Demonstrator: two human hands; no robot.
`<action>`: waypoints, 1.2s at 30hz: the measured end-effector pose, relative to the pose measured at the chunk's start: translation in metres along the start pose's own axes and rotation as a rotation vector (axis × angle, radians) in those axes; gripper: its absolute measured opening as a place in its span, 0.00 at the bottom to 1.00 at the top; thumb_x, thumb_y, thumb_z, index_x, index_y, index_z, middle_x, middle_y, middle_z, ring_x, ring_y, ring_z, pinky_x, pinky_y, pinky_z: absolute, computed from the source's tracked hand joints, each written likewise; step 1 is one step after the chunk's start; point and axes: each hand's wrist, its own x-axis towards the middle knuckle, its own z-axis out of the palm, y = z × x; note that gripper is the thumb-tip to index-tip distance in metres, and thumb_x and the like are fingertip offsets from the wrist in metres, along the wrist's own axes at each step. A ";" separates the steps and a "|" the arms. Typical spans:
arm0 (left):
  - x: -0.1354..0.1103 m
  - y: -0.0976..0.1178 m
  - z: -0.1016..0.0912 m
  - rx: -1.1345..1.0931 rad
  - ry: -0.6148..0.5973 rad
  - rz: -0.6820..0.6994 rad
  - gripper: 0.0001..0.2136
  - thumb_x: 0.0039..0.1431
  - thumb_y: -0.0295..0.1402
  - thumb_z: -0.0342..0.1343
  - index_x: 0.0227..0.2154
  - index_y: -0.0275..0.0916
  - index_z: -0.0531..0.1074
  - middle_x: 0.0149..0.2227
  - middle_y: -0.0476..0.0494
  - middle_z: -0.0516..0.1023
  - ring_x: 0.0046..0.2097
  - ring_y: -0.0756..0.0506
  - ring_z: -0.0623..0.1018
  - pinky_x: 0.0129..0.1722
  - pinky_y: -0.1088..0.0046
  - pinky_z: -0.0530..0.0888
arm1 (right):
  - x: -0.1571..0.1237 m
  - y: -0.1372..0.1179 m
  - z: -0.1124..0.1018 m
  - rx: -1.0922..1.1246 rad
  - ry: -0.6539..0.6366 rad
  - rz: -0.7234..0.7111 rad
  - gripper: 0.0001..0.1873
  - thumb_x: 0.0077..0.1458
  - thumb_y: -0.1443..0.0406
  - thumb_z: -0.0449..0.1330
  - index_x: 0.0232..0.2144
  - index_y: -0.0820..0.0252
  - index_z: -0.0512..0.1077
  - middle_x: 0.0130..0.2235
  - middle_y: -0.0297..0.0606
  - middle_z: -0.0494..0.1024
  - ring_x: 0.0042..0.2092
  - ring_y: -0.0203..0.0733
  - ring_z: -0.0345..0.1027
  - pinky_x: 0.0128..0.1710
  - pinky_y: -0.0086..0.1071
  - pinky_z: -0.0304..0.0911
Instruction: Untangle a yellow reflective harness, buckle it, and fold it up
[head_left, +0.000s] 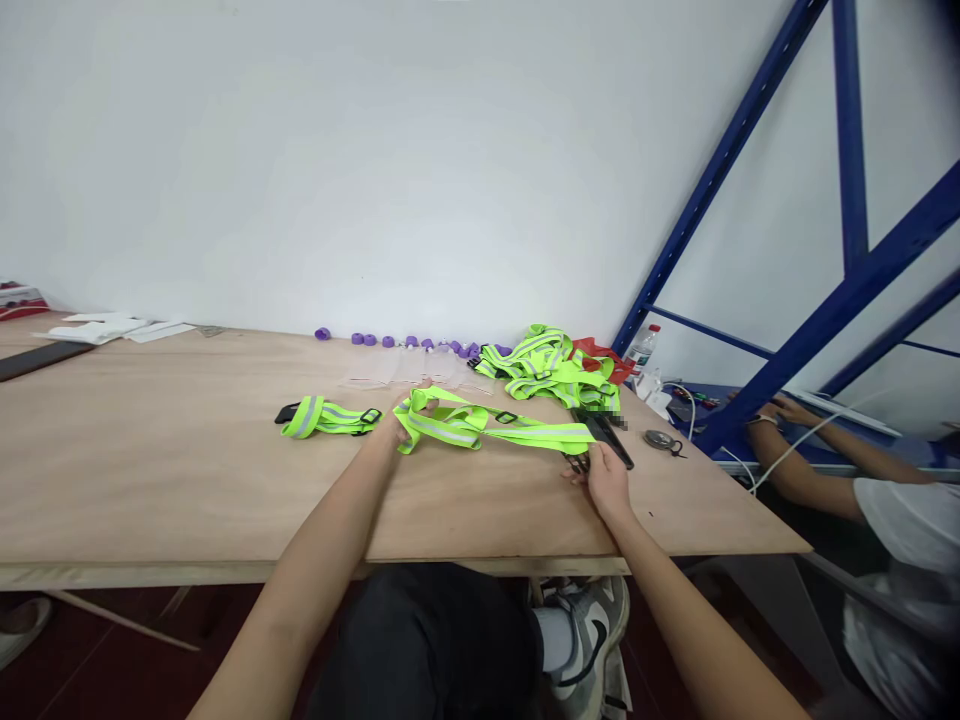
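Stretched between my hands above the wooden table is a neon yellow-green reflective belt [536, 434] with a silver stripe, a black slider and a black clip at its right end. My left hand [407, 418] is closed round its looped end, and the strap covers most of the fingers. At the other end my right hand [607, 478] pinches the strap near the clip. A folded belt [324, 417] with black buckles lies left of my left hand. Beyond my right hand is a heap of similar belts [559, 372]. A flat black object [619, 447] lies behind my right hand.
Purple rolls [388, 342] line the wall behind clear plastic bags [409, 368]. A round metal item [660, 440] sits near the table's right edge. Past it stand a bottle [643, 347] and a blue rack [832, 295], where another person's arms [795, 450] rest. White papers [112, 328] lie far left.
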 end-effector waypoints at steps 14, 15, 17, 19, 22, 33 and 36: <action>0.002 -0.020 0.002 0.322 -0.107 -0.156 0.19 0.55 0.47 0.63 0.20 0.41 0.64 0.13 0.55 0.57 0.15 0.54 0.54 0.17 0.72 0.58 | 0.019 0.018 0.006 0.316 0.394 0.065 0.16 0.43 0.51 0.60 0.26 0.55 0.64 0.23 0.25 0.66 0.25 0.34 0.62 0.23 0.27 0.62; 0.003 -0.021 0.003 0.340 -0.098 -0.126 0.20 0.54 0.49 0.63 0.21 0.40 0.65 0.14 0.54 0.60 0.15 0.53 0.57 0.17 0.72 0.61 | 0.019 0.018 0.007 0.299 0.406 0.053 0.15 0.43 0.52 0.60 0.25 0.56 0.64 0.23 0.25 0.66 0.25 0.34 0.62 0.24 0.27 0.61; 0.005 -0.024 0.005 0.378 -0.070 -0.049 0.20 0.53 0.52 0.62 0.24 0.40 0.67 0.17 0.51 0.66 0.18 0.50 0.64 0.20 0.70 0.66 | 0.018 0.019 0.007 0.260 0.427 0.031 0.13 0.43 0.53 0.60 0.25 0.56 0.66 0.23 0.26 0.66 0.28 0.35 0.62 0.26 0.27 0.60; 0.006 -0.025 0.005 0.428 -0.026 0.051 0.20 0.53 0.52 0.62 0.26 0.39 0.70 0.22 0.49 0.72 0.22 0.49 0.69 0.24 0.70 0.69 | 0.017 0.019 0.006 0.223 0.446 0.016 0.11 0.43 0.56 0.59 0.24 0.57 0.68 0.24 0.26 0.67 0.29 0.36 0.62 0.29 0.28 0.60; 0.008 -0.029 0.003 0.539 0.044 0.186 0.17 0.50 0.48 0.65 0.27 0.37 0.71 0.25 0.47 0.76 0.27 0.48 0.73 0.29 0.72 0.70 | 0.017 0.019 0.005 0.189 0.466 0.001 0.10 0.43 0.58 0.57 0.25 0.58 0.69 0.26 0.28 0.69 0.31 0.37 0.62 0.33 0.30 0.60; 0.004 -0.026 0.005 0.948 -0.120 0.284 0.24 0.48 0.33 0.60 0.51 0.40 0.77 0.58 0.42 0.77 0.59 0.36 0.74 0.61 0.62 0.67 | 0.013 0.013 0.006 0.152 0.523 -0.033 0.14 0.39 0.56 0.52 0.26 0.57 0.69 0.25 0.28 0.67 0.32 0.40 0.62 0.33 0.32 0.57; 0.004 -0.026 0.005 1.013 -0.077 0.292 0.25 0.47 0.31 0.58 0.52 0.39 0.76 0.58 0.41 0.77 0.58 0.37 0.74 0.61 0.61 0.68 | 0.008 0.007 0.007 0.157 0.485 -0.040 0.14 0.36 0.57 0.53 0.25 0.57 0.70 0.24 0.30 0.68 0.31 0.40 0.62 0.31 0.33 0.57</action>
